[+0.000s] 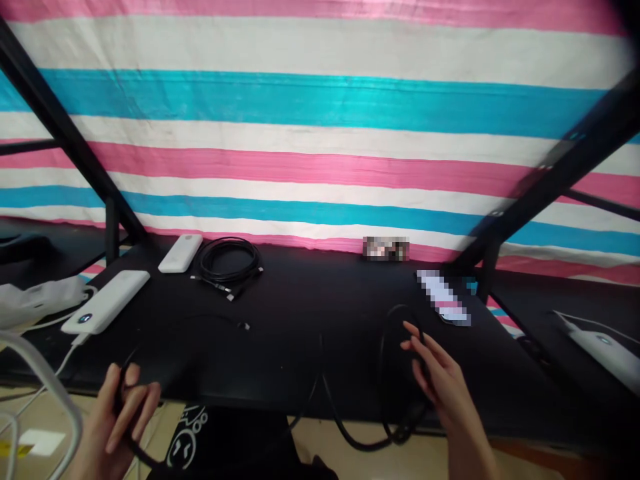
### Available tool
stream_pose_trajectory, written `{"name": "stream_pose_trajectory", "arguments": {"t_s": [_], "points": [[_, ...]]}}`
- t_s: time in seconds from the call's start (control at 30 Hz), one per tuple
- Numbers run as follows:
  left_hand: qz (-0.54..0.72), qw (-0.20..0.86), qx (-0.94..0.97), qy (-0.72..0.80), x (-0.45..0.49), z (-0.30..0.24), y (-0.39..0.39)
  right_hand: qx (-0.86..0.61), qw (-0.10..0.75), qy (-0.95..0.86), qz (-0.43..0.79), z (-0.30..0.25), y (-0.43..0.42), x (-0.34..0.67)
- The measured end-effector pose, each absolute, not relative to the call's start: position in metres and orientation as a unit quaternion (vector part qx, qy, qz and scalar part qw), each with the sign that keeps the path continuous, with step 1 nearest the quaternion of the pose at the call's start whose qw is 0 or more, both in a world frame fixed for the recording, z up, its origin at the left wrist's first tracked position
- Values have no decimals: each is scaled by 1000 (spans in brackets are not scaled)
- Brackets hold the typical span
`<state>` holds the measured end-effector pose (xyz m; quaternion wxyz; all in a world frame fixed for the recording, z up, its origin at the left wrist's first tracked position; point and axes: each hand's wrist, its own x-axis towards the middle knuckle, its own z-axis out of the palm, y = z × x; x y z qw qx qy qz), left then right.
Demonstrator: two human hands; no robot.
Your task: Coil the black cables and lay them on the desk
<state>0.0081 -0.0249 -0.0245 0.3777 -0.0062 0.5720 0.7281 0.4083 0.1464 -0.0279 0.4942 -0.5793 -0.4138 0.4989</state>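
Note:
A black cable [345, 437] hangs in loose loops at the table's front edge, between my two hands. My left hand [127, 413], at the lower left, has its fingers closed around one stretch of it. On the right, my right hand [443, 377] grips looped turns of the same cable, the fingers partly curled and the loop standing up beside the fingertips. One cable end with a small plug [243, 326] rests on the tabletop, its lead dark and hard to follow. Farther back lies a second black cable [230, 275], neatly coiled, with its connectors showing.
On the black table [300, 293], a white power bank [181, 255] lies beside the coil. Another power bank [107, 303], plugged into a white lead, is at left near a white power strip [40, 303]. A blurred-out phone [443, 298] lies right. Black metal posts [75, 140] flank the table.

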Motion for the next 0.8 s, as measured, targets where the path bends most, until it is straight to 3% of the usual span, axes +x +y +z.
{"name": "stream_pose_trajectory", "arguments": {"t_s": [0.2,0.4,0.6,0.8], "points": [[689,312,152,636,36,-20,-15,-553,509,-432,499,-32,179,396],[671,270,253,643,44,-23,-24,-498,558,-554,366,-22,182,390],[668,266,258,645,49,-28,-35,-435,364,-759,320,-18,147,395],[685,278,252,625,59,-28,-32,-388,250,-806,371,-31,111,383]]}}
